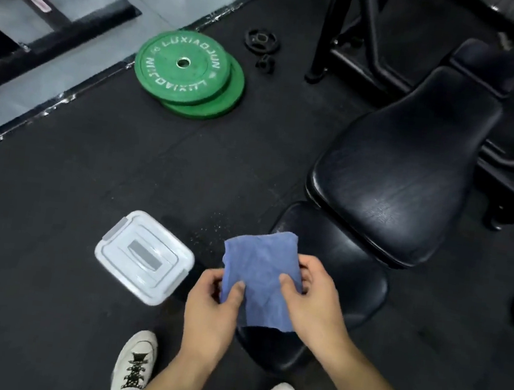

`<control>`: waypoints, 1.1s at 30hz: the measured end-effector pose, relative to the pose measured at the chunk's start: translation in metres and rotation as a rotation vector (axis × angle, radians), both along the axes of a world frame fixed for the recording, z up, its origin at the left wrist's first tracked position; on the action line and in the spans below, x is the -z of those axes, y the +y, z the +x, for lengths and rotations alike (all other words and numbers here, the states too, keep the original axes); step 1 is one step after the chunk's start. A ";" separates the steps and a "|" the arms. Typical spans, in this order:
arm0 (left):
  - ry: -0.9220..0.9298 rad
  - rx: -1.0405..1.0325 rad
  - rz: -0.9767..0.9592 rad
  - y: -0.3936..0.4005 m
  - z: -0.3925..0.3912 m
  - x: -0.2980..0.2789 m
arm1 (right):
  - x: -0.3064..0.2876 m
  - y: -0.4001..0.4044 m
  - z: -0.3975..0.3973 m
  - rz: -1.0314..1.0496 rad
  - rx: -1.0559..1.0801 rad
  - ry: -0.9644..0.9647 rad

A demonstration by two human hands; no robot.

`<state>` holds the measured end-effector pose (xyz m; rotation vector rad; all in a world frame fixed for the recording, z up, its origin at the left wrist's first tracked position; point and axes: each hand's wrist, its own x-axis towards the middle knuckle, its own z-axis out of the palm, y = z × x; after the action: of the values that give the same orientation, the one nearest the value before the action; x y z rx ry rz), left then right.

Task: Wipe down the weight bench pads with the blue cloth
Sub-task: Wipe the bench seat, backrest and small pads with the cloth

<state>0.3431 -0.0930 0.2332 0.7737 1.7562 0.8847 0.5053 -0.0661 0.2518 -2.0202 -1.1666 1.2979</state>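
Blue soft cloth (259,275) pinched by both hands above glossy black seat pad (351,285).

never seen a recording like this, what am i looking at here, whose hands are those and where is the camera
There is no machine here. A person wears one wide-angle camera on the head, so this single picture looks forward and down at their own two bare hands and, at the bottom edge, their white lace-up shoes.

The left hand and the right hand together hold a soft blue cloth, each pinching one side with thumb on top. The cloth hangs in the air in front of a black padded weight bench: the small seat pad is nearest, and the longer back pad is beyond it.

On the black rubber floor lie a closed white plastic box with grey clips, two stacked green weight plates, and a small black plate further away.
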 end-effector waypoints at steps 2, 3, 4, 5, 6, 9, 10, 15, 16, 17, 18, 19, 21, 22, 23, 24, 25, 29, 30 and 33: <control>-0.002 -0.046 -0.013 -0.001 0.016 -0.001 | 0.002 0.007 0.013 -0.016 -0.049 -0.029; -0.001 -0.053 -0.026 -0.003 0.023 0.001 | 0.006 0.010 0.020 -0.027 -0.068 -0.048; 0.005 -0.053 -0.047 -0.005 0.030 0.005 | 0.011 0.012 0.026 -0.043 -0.083 -0.067; 0.015 -0.054 -0.071 -0.007 0.036 0.010 | 0.017 0.013 0.031 -0.063 -0.100 -0.084; 0.026 -0.058 -0.094 -0.009 0.041 0.017 | 0.024 0.014 0.036 -0.084 -0.132 -0.107; 0.041 -0.083 -0.188 -0.013 0.047 0.042 | 0.047 0.014 0.046 -0.122 -0.251 -0.240; 0.046 -0.103 -0.220 -0.014 0.047 0.050 | 0.052 0.015 0.049 -0.127 -0.275 -0.283; 0.046 -0.216 -0.259 -0.023 0.049 0.064 | 0.056 0.009 0.052 -0.038 -0.351 -0.352; 0.049 -0.239 -0.265 -0.023 0.051 0.066 | 0.056 0.009 0.052 -0.019 -0.371 -0.351; 0.052 -0.262 -0.268 -0.024 0.054 0.067 | 0.057 0.008 0.052 -0.015 -0.392 -0.337; 0.056 -0.286 -0.268 -0.025 0.057 0.068 | 0.059 0.008 0.053 -0.024 -0.407 -0.311; 0.063 -0.312 -0.265 -0.026 0.060 0.069 | 0.061 0.009 0.054 -0.036 -0.413 -0.281; 0.086 -0.370 -0.255 -0.027 0.068 0.068 | 0.064 0.013 0.057 -0.040 -0.432 -0.232; 0.097 -0.397 -0.249 -0.028 0.072 0.067 | 0.064 0.015 0.060 -0.035 -0.456 -0.214; 0.111 -0.418 -0.242 -0.028 0.076 0.065 | 0.064 0.018 0.063 -0.025 -0.492 -0.197; 0.127 -0.433 -0.242 -0.028 0.081 0.064 | 0.065 0.022 0.066 -0.016 -0.525 -0.180; 0.143 -0.449 -0.247 -0.028 0.085 0.063 | 0.064 0.026 0.070 -0.015 -0.555 -0.168; 0.164 -0.554 -0.225 -0.034 0.099 0.059 | 0.061 0.041 0.083 0.003 -0.696 -0.137; 0.179 -0.571 -0.212 -0.037 0.104 0.057 | 0.061 0.045 0.086 0.018 -0.737 -0.141; 0.190 -0.624 -0.205 -0.053 0.124 0.057 | 0.067 0.051 0.094 0.050 -0.868 -0.179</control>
<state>0.4671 -0.1463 0.1760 0.1670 2.2684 1.0312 0.5995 -0.0149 0.1851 -1.6450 -2.2851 1.4230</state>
